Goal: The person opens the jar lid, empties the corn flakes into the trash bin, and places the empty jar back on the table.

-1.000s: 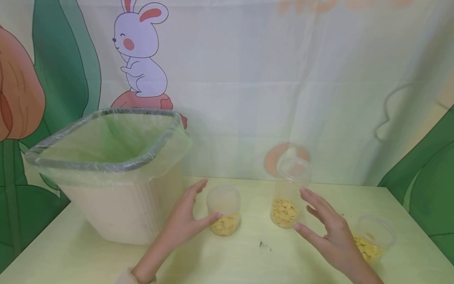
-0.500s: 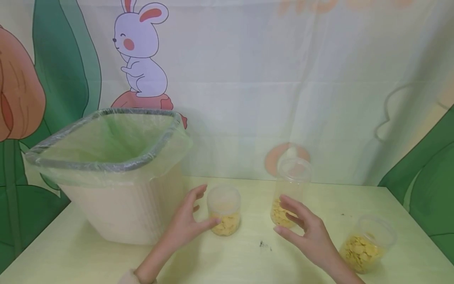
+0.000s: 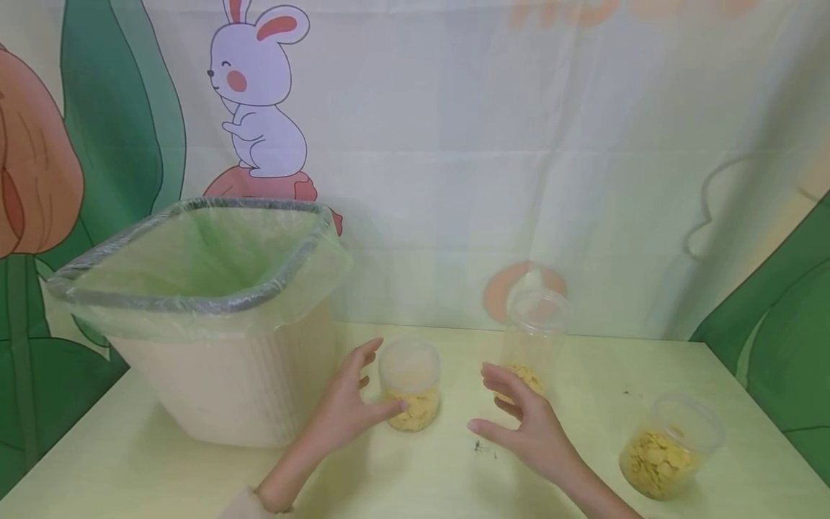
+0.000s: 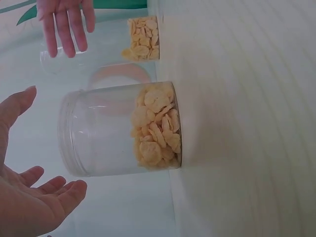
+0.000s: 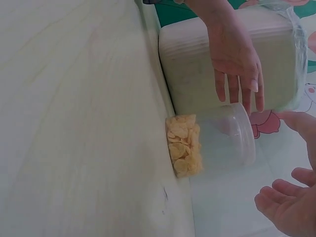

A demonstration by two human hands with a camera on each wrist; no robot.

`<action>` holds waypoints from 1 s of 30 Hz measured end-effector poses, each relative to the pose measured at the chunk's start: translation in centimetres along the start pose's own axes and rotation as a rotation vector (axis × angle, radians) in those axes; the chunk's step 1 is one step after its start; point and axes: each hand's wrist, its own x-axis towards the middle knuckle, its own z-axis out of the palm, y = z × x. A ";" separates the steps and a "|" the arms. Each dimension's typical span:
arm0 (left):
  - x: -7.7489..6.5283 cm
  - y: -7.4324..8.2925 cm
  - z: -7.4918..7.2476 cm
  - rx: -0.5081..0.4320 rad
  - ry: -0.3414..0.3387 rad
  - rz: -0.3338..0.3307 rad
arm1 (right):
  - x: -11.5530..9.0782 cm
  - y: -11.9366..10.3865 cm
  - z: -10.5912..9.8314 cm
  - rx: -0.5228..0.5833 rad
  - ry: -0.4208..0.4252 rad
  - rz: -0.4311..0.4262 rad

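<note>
A short clear plastic jar, partly filled with yellow corn flakes, stands upright on the table between the two hands. My left hand is close on its left side, fingers spread and thumb in front, overlapping the jar in the head view. To the right of that jar, my right hand hovers with fingers and thumb apart and nothing between them. Behind the right hand stands a taller clear jar, also holding flakes and partly covered by the fingers. In the right wrist view, the left hand is beside the short jar.
A large pale bin with a green plastic liner stands on the left. Another jar of flakes sits at the front right. Small dark marks show on the table. A printed curtain hangs behind.
My right hand has moved left, from beside the tall jar toward the short jar, uncovering the front-right jar. The left hand has shifted only slightly; the jars stay in place.
</note>
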 end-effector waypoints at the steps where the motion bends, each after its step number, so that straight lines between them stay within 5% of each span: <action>1: 0.1 -0.1 0.0 0.001 -0.005 -0.004 | 0.1 0.1 0.2 -0.005 -0.009 0.009; 9: 0.6 -0.5 0.4 -0.007 -0.027 -0.012 | 1.1 0.8 2.1 -0.023 -0.067 0.111; 30: 2.1 -1.7 0.6 -0.065 -0.088 -0.044 | 3.6 2.1 5.2 -0.001 -0.114 0.202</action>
